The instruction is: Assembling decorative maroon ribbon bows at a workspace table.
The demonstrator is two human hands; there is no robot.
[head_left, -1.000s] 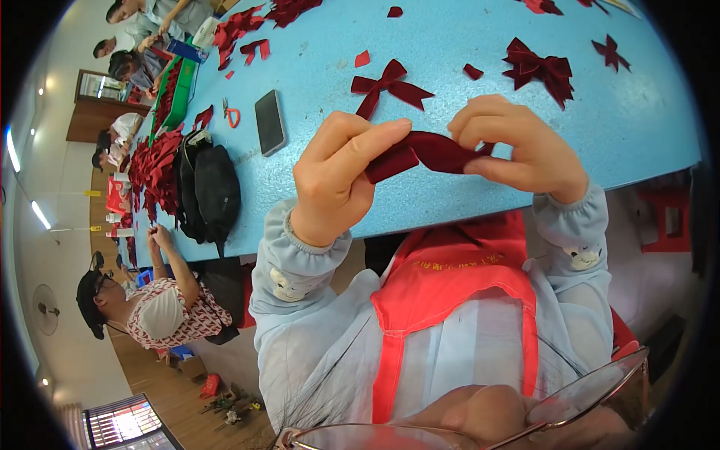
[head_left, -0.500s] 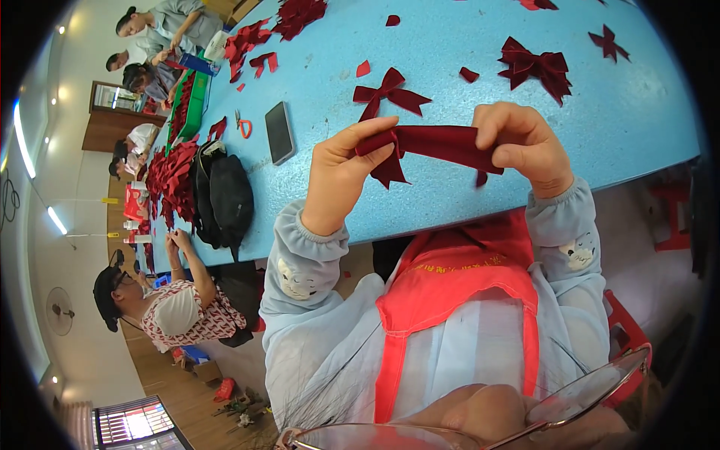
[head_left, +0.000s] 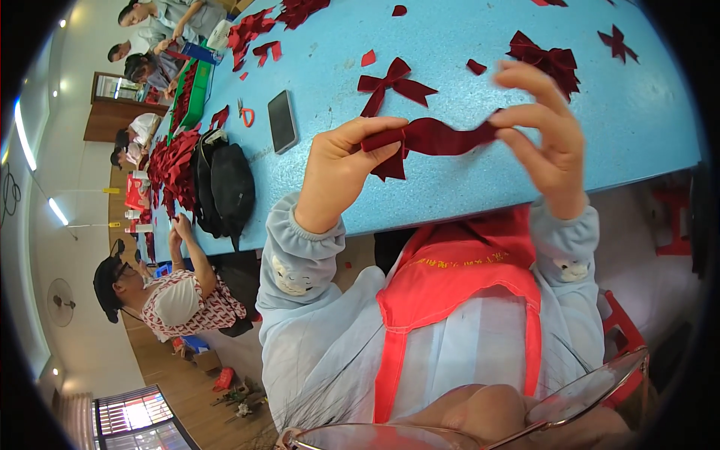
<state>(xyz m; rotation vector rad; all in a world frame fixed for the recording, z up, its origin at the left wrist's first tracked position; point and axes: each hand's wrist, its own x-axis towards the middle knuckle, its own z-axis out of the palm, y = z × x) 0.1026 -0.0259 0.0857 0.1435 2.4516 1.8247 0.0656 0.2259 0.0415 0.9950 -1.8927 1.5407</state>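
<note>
Over the table's near edge, a dark red velvet ribbon (head_left: 450,140) stretches between my two hands with a slight wave in it. My left hand (head_left: 335,169) pinches its folded left end between thumb and fingers; a short tail hangs below that fold. The ribbon's right end is between the thumb and a fingertip of my right hand (head_left: 551,139), whose upper fingers are raised and a little blurred. Just beyond my left hand lies a finished dark red bow (head_left: 395,85). Past my right hand is a pile of bows (head_left: 546,61), partly hidden by the fingers.
On the blue table (head_left: 330,67) lie a phone (head_left: 282,122), orange-handled scissors (head_left: 246,114), a black bag (head_left: 225,184) and a heap of red ribbon pieces (head_left: 174,171). A green crate (head_left: 196,94) stands farther left. A co-worker (head_left: 176,292) sits at the left; others are beyond.
The ribbon went from flat and taut to wavy. My right hand shifted slightly right and its upper fingers lifted and spread. My left hand keeps its pinch.
</note>
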